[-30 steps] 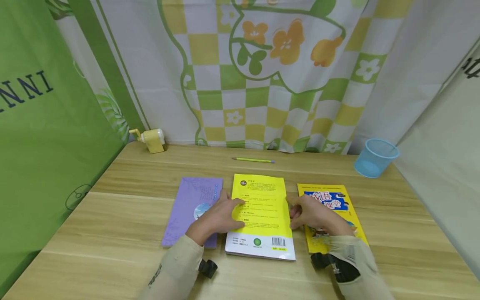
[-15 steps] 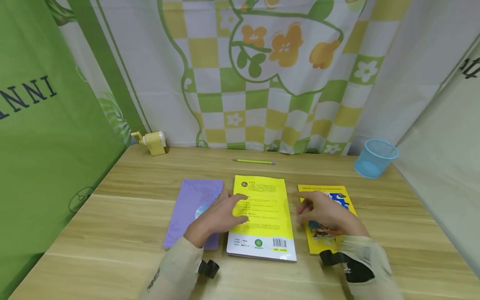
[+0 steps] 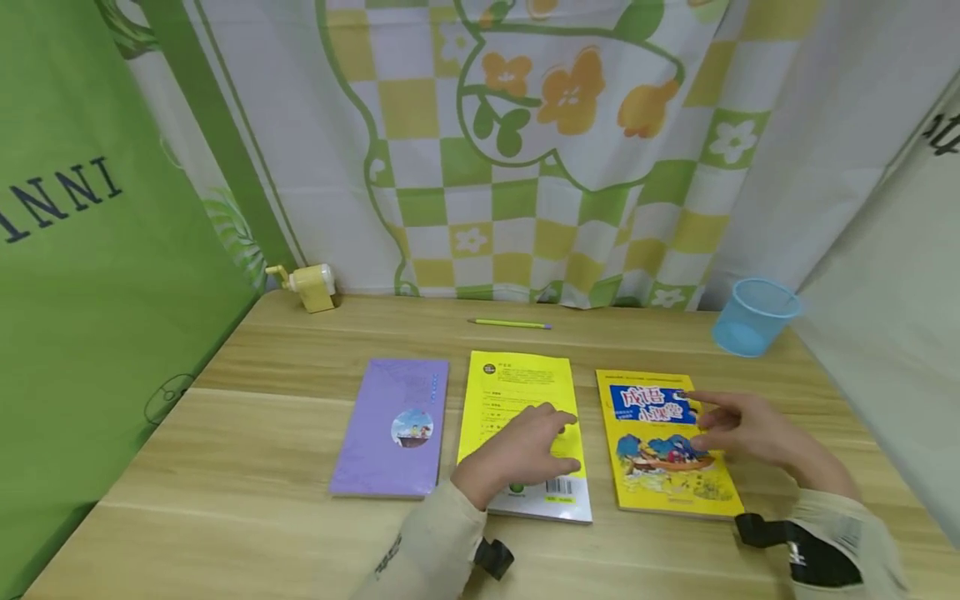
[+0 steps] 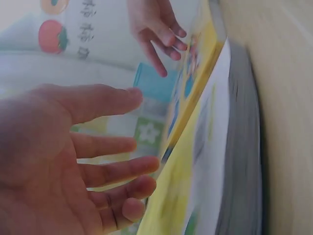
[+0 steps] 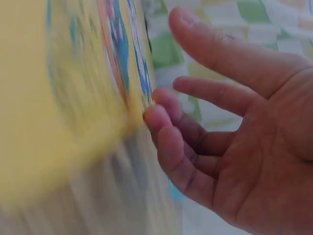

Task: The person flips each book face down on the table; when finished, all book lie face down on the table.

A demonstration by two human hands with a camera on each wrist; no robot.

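Three books lie side by side on the wooden table. The left hand (image 3: 522, 451) hovers over the middle book (image 3: 517, 379), bright yellow with a white lower strip, holding nothing. In the left wrist view its fingers (image 4: 117, 171) are spread and relaxed above that cover. The right hand (image 3: 757, 433) is at the right edge of a yellow book with a blue title panel (image 3: 660, 492). In the right wrist view its fingers (image 5: 171, 147) are loosely bent beside the book's edge; whether they touch it I cannot tell. On the left lies a purple book (image 3: 367, 450), apart from both hands.
Behind the books lies a green pencil (image 3: 510, 323). A yellow pencil sharpener with a crank (image 3: 315, 287) stands at the back left corner, a blue mesh cup (image 3: 753, 321) at the back right. A patterned curtain (image 3: 517, 208) hangs along the table's (image 3: 225, 467) far edge.
Both hands have moved right: the left from between the purple and middle books to over the middle one, the right from the middle book's edge to the far side of the right book.
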